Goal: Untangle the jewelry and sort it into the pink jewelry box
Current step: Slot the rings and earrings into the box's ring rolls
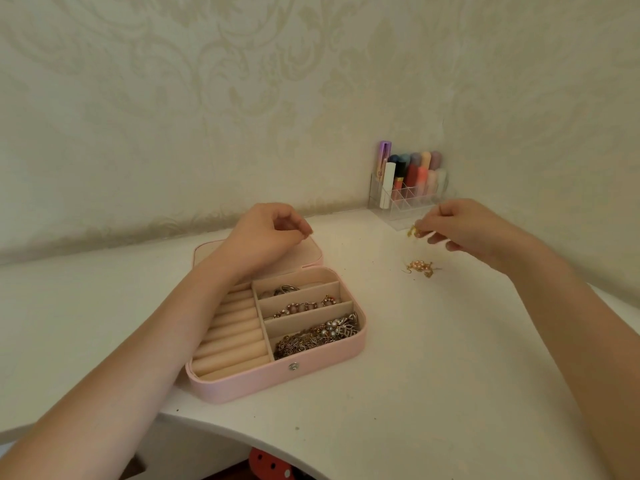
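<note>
The pink jewelry box [277, 372] lies open at the left of the white tabletop [433, 358], lid thrown back flat so every section is reachable from above; its left half is a bank of ring rolls [230, 336] with nothing on them, and its right half is three trays, rings in the far one, a beaded piece in the middle, a heap of chains [315, 334] in the near one, which suggests sorting by kind. The left hand [268, 233] hovers over the lid with fingers curled toward the thumb; whether its grip holds anything fine I cannot tell. Further right, a gold pearl piece [420, 267] rests on the tabletop, well apart from the box, likely waiting its turn. The right hand [464, 226] pinches a small gold piece [414, 232] between thumb and fingertips, lifted clear of the surface so it hangs free. Behind it stands a clear organiser [408, 192] of lipsticks.
</note>
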`<state>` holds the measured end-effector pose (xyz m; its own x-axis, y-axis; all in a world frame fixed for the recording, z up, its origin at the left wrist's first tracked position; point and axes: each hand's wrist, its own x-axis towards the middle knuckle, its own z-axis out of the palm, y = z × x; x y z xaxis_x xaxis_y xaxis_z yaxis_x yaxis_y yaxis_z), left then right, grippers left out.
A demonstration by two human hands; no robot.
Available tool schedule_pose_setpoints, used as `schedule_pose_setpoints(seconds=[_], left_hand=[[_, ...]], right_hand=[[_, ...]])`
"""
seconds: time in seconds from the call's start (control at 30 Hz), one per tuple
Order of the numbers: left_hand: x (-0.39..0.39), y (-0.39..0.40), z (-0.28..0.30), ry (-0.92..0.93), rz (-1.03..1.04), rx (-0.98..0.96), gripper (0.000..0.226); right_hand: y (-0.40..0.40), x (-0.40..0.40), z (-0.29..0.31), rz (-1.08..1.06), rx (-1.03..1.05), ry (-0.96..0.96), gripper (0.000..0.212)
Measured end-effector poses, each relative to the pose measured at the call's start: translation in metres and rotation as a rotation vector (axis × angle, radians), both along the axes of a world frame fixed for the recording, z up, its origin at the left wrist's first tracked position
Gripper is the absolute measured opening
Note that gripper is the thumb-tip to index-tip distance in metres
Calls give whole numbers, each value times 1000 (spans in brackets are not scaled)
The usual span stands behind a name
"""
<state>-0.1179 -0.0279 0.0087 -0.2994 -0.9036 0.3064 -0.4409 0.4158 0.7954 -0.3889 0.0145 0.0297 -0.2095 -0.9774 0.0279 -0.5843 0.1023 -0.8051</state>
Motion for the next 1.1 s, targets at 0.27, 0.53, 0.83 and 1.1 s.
schedule_pose_setpoints(seconds=[0.27,0.53,0.83,1.1], left_hand=[[-8,16,12,242,-256,124,21],[-6,21,14,266,-327,120,37],[-7,19,13,337,-291,127,13],[-6,15,14,451,-292,247,6]], right_hand=[[12,65,11,295,-109,-346,15],[18,89,4,384,-40,-555,9],[18,85,4,461,36,-668,8],[20,92,4,505,-225,-442,28]])
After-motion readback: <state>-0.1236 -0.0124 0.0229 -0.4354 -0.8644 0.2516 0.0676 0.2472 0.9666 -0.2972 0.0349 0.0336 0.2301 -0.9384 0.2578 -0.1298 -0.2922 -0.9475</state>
